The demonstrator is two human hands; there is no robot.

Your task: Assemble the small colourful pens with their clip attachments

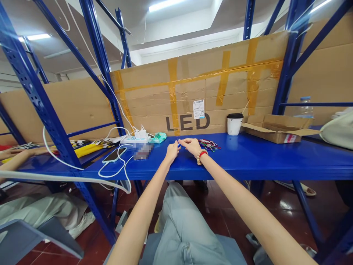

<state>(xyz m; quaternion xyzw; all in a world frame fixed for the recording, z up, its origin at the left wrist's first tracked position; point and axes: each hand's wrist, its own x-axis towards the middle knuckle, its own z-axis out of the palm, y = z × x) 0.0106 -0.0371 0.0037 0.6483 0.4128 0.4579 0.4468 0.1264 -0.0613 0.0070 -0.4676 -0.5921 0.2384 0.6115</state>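
At the middle of the blue tabletop [248, 158], the 2 hands met fingertip to fingertip. The left hand [172, 151] was curled, its fingertips seemingly pinched on a small blue piece [179, 145]. The right hand [192, 146] lay just beside it, palm down with fingers bent. Whether it also gripped the piece could not be told.

A pile of coloured clips [211, 145] lay just beyond and to the right of the right hand, near its knuckles and clearly nearer to it than to the left. The pile's spread ran roughly left to right along the tabletop. A bead bracelet [201, 156] circled the right wrist.

The piece was too small, and too close in colour to the tabletop, to make out its shape or long axis. The clips' exact kind and count stayed unclear. Farther back stood a lidded paper cup [234, 124] and an open cardboard box [278, 131]. Left of the hands lay a phone [114, 155] on a white cable.
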